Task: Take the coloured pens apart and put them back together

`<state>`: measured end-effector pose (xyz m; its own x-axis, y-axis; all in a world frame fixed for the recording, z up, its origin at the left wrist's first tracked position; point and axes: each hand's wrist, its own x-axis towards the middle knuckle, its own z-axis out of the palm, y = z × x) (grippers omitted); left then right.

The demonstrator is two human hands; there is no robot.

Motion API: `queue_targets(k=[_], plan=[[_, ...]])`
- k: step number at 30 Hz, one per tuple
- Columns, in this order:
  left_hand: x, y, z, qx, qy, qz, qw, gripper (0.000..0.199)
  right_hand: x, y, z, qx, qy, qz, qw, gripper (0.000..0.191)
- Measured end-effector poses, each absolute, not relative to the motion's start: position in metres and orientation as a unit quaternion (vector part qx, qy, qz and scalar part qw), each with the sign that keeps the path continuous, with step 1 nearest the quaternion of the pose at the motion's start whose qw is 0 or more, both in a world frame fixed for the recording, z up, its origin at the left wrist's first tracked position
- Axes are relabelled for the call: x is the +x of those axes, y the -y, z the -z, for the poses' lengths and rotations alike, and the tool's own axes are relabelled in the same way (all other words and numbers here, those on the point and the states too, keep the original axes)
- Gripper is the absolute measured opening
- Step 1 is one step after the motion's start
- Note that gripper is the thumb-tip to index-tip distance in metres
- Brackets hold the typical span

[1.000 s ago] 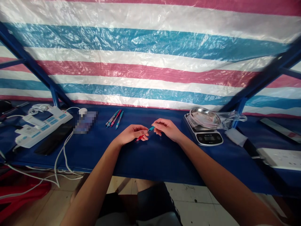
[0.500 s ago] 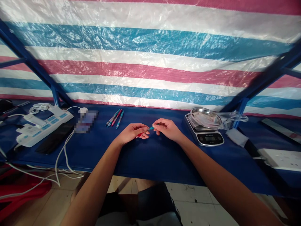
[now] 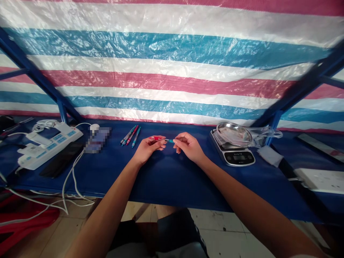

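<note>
Above the middle of the blue table, my left hand (image 3: pixel 149 148) pinches a pen with a red part (image 3: pixel 157 138) that shows over the fingers. My right hand (image 3: pixel 188 146) grips the teal end (image 3: pixel 171 141) of what looks like the same pen. Both hands are close together, with a short stretch of the pen between their fingertips. Left of my left hand, three pens lie side by side on the table: a teal one (image 3: pixel 128 135), a red one (image 3: pixel 132 135) and another teal one (image 3: pixel 136 137).
At the right stands a digital scale (image 3: pixel 240 158) with a metal bowl (image 3: pixel 233 134) and plastic bags. A white power strip (image 3: pixel 51 147), a black phone (image 3: pixel 61 159) and white cables lie left. A striped sheet (image 3: pixel 172 82) hangs behind the table (image 3: pixel 172 179).
The pen has turned from slanted to nearly level. Its red part now shows above my left fingers rather than below them. Both hands remain at nearly the same place.
</note>
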<state>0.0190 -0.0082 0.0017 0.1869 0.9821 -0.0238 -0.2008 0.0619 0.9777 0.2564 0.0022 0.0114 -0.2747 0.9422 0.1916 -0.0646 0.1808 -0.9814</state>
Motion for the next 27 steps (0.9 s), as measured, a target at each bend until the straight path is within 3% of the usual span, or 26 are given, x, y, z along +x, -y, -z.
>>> queue_targets(k=[14, 22, 27], plan=[[0.0169, 0.0089, -0.0028, 0.499, -0.388, -0.481, 0.608, 0.044, 0.2596, -0.0026, -0.0054, -0.339, 0.623, -0.562, 0.426, 0.038], [0.0167, 0.0099, -0.0042, 0.519, -0.378, -0.476, 0.601, 0.038, 0.2632, -0.0021, -0.0103, -0.352, 0.63, -0.568, 0.396, 0.062], [0.0162, 0.0093, -0.0041, 0.52, -0.372, -0.477, 0.603, 0.038, 0.2634, -0.0035, -0.0083, -0.34, 0.64, -0.564, 0.397, 0.04]])
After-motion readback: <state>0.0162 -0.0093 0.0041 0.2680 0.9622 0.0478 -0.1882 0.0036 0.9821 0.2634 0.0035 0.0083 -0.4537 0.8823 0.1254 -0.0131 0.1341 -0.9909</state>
